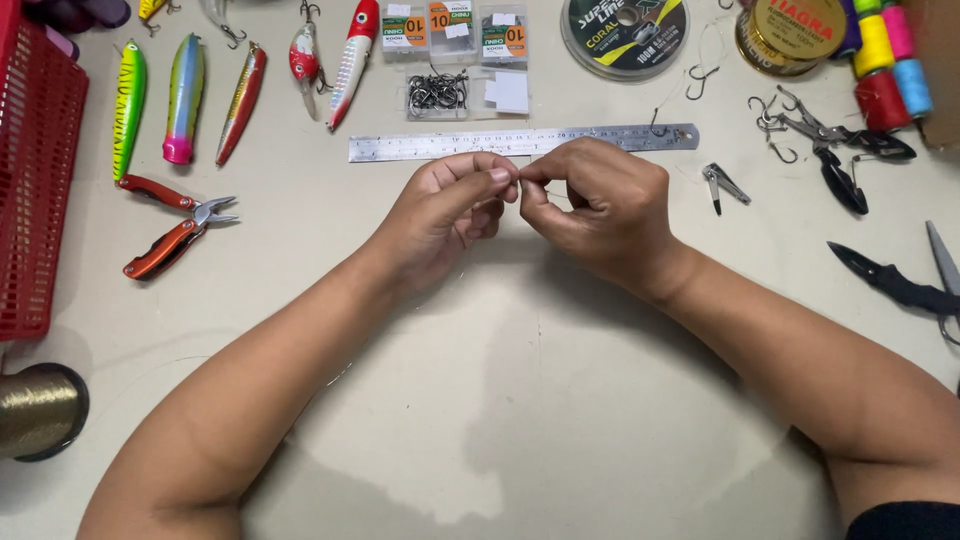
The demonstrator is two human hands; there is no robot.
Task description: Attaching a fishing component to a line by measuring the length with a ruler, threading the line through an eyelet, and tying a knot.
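Observation:
My left hand point(450, 205) and my right hand point(600, 205) meet fingertip to fingertip over the pale table, just below a steel ruler point(520, 142). Both pinch something tiny between thumb and forefinger at the point where they touch; it is too small to make out. A thin clear line seems to run from my right hand toward the ruler. A pile of loose fish hooks point(437, 93) lies beyond the ruler.
Several fishing lures point(185, 97) lie at far left beside a red basket point(35, 170). Red-handled pliers point(170, 225), a nail clipper point(722, 185), black pliers point(840, 150), scissors point(905, 285), line spools point(625, 32), thread reels point(890, 55) and a gold spool point(40, 410) surround the hands.

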